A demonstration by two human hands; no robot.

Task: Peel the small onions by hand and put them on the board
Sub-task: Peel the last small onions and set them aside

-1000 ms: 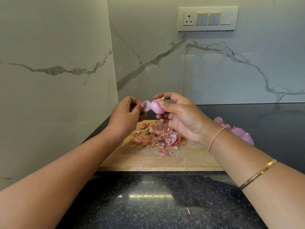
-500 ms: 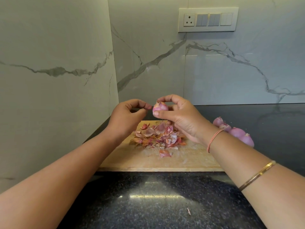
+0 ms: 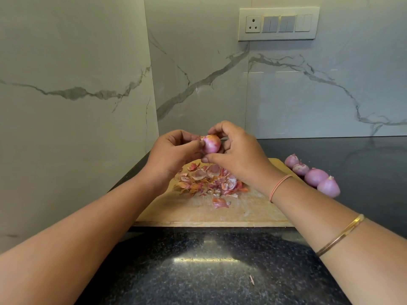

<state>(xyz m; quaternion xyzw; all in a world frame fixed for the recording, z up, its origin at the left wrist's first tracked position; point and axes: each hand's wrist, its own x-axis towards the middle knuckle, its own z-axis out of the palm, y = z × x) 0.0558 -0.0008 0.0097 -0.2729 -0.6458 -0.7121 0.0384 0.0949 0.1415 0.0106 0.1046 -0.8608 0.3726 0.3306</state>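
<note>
The left hand, freed of its last strip of skin, returns to pinch the small pink-purple round onion, which the right hand grips in curled fingers above the peel-strewn wooden board; peeling evidently continues, placement pending.

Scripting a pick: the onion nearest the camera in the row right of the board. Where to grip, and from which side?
Grip the onion across its fat middle, from above, fingers closing across the row's line. Its neighbour sits close on the far-left side, and the tufted tip tapers, so a pinch there would likely slip.
</note>
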